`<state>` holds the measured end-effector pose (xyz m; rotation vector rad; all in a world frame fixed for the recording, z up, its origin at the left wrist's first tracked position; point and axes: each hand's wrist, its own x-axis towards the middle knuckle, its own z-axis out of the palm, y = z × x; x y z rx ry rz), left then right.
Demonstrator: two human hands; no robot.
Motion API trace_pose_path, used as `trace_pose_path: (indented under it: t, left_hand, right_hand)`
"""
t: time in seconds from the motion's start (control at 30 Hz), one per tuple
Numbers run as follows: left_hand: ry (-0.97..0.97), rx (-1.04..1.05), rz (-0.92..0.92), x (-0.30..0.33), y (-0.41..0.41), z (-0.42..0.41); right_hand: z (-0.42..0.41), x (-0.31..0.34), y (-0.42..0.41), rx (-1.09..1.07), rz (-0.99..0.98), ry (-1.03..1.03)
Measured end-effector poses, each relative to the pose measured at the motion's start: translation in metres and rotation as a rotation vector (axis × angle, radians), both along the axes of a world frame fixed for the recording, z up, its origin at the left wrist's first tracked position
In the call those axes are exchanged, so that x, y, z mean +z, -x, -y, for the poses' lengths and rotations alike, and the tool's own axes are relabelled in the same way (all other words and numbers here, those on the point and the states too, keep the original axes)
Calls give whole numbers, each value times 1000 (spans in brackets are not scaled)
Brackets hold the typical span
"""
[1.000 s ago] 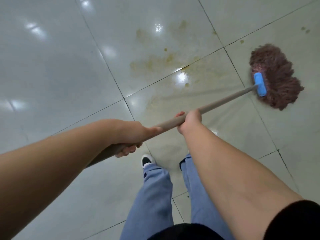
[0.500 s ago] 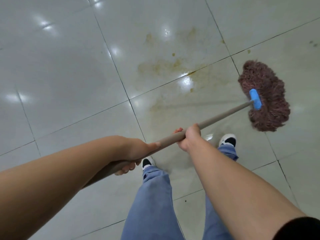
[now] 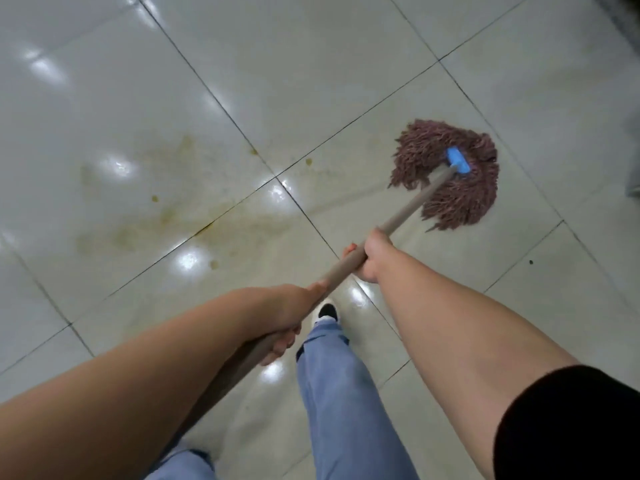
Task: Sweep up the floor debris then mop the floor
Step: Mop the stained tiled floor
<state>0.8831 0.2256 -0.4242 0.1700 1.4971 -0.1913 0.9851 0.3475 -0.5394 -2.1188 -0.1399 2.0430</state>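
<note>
the mop (image 3: 446,174) lies with its long axis running diagonally, from the lower left near the person's body up and to the right, where its head points away from them. its reddish-brown string head is spread flat on the pale tiled floor (image 3: 311,64), with a blue clamp (image 3: 458,161) sitting on top of the strings where the handle (image 3: 408,209) joins. the right hand (image 3: 369,258) is the one nearer the mop head, its fingers curled round the tan handle in a firm grasp; the left hand (image 3: 284,320) grips the same handle further back from the head, fingers wrapped under the shaft and thumb lying along it. a yellowish-brown stain (image 3: 166,209) smears the tiles well to the left of the mop head, with a few small darker spots around it (the glossy tiles there also carry bright reflections). the mop head rests apart from that stain, across a dark grout line. behind the hands, further from the mop head, are blue trouser legs (image 3: 343,403) and the tip of a white shoe (image 3: 325,311).
</note>
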Motion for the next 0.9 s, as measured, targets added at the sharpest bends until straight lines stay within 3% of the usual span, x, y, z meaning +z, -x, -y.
trace_pose_path:
  t: [0.23,0.47,0.63,0.9]
  left_hand:
    - [-60,12,0,-23,-44,-123]
    - [-60,150,37,-20,-51,-105]
    - [-93,73,-48,-5,-10,-12]
    - [-5,77,-218,36,95,254]
  right_hand:
    - [-126,-23,-39,-7,47,-53]
    - [-114,-20,-44,-12,42,-66]
    - [-24,-7,-2,-6,3,-30]
    - [245,31,117,-63,-88,97]
